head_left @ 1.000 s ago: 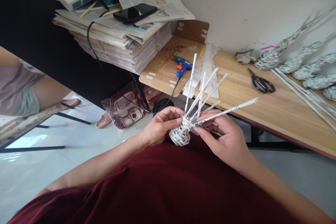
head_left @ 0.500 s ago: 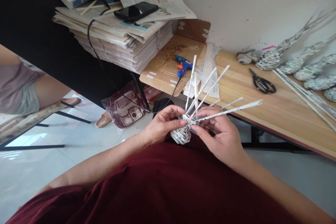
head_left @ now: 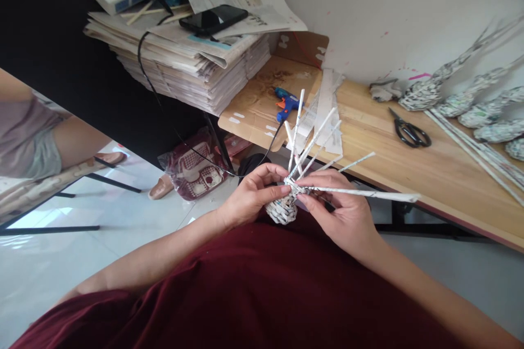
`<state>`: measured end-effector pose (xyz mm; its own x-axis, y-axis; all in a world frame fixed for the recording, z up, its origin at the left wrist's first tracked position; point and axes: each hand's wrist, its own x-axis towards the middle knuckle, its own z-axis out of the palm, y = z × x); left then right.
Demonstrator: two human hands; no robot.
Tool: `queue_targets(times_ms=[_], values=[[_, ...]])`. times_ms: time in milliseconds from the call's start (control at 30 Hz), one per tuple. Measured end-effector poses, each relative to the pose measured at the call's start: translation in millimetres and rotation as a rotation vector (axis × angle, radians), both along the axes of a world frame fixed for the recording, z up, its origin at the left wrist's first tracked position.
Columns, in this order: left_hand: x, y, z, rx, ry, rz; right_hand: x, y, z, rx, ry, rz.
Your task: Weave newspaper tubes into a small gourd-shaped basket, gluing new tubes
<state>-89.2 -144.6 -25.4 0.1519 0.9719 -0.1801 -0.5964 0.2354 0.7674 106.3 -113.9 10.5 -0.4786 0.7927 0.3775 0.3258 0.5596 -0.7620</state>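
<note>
A small bulb-shaped weave of rolled newspaper [head_left: 281, 210] sits between my hands, above my lap. Several thin paper rods [head_left: 314, 140] fan up and outward from its narrow neck. My left hand [head_left: 262, 188] is closed on the neck from the left, thumb across the front. From the right, my right hand [head_left: 341, 199] pinches a long paper strip [head_left: 376, 193] close to the neck; the strip's loose end points right, nearly level. The right hand's far fingers are partly hidden behind the rods.
Black scissors [head_left: 411, 130], finished woven paper pieces [head_left: 421, 94] and loose rods [head_left: 470, 147] lie on the wooden table [head_left: 368, 158]. A blue glue gun [head_left: 286, 103] rests on cardboard, its cord hanging toward me. Stacked newspapers [head_left: 188, 76] carry a phone [head_left: 213, 19]. Another person's leg [head_left: 77, 142] shows at left.
The long strip has swung down from an upward slant to nearly level. My right fingers have shifted over the neck, and some rods have tilted. My left hand stays put.
</note>
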Motion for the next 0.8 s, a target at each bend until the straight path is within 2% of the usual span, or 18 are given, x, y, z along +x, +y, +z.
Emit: queue_targets(times_ms=[300,567,800], values=[[-1.5,0.7,-3.6,0.07,-0.002,-0.004,-2.6,-1.7,3.8,-0.15,0.064,0.048],[-3.1,2.5,-6.5,0.128,-0.025,0.028,-13.7,3.9,10.8,-0.013,0.087,0.011],[-3.3,1.4,-2.6,0.073,-0.059,0.062,-15.6,5.2,11.0,0.013,0.101,0.026]])
